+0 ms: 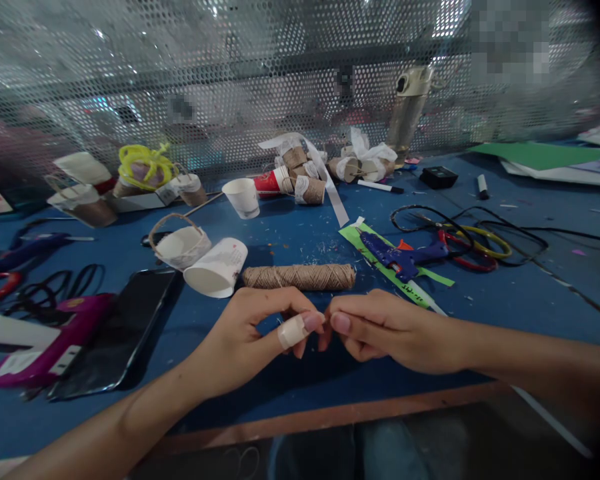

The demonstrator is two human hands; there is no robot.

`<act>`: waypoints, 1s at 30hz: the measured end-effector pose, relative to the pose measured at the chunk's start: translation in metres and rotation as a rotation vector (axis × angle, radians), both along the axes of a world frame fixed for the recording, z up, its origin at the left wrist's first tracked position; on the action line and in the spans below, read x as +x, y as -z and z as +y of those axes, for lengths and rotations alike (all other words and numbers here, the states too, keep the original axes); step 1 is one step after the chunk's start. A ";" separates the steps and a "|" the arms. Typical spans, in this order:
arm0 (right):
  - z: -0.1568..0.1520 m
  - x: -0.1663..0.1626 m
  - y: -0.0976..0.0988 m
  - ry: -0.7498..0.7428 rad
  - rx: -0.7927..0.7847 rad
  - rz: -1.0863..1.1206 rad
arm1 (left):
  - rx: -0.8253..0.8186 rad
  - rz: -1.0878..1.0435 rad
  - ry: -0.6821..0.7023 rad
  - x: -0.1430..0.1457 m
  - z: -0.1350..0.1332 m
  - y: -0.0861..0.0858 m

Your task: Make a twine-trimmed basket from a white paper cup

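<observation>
Brown twine roll (pixel 305 277) just beyond the left hand (pixel 267 327) and right hand (pixel 387 330).
Both hands pinch, thumb to fingers, fingertips (pixel 340 323) nearly meeting; whether they grip anything, I cannot tell. The left hand overlaps the roll's near side; both forearms (pixel 515 350) are cut off.

Extends a bare left forearm (pixel 150 410) in from eight o'clock, nearly straight through the left wrist (pixel 196 383), aiming the left hand (pixel 233 340) toward two. Arches the left index finger (pixel 291 299) over the top and bends it toward the plaster-wrapped left thumb (pixel 312 321), making a loose ring. Stretches a bare right forearm (pixel 520 352) in from between three and four o'clock, pointing the right hand (pixel 410 330) toward nine. Presses the right thumb (pixel 350 325) along the bent right index finger (pixel 373 303), curling the other right fingers (pixel 363 349) underneath, toward six. Holds both pinches just beside each other, hiding the inner pads.
</observation>
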State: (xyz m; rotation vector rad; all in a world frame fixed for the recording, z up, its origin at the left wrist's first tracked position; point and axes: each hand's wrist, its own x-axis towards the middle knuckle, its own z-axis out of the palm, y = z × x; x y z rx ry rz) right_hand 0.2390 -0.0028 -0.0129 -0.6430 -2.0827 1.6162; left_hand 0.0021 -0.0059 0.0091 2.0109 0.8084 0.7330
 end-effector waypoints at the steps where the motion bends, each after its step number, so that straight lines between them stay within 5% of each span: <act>1: -0.001 0.000 -0.001 0.002 -0.022 0.002 | 0.007 -0.006 -0.002 0.000 0.000 0.000; 9: -0.003 -0.001 0.000 0.109 -0.062 0.007 | 0.016 0.001 -0.048 0.000 0.001 0.003; 30: 0.000 0.000 0.002 0.016 0.014 0.070 | 0.079 -0.034 0.001 -0.005 0.001 0.005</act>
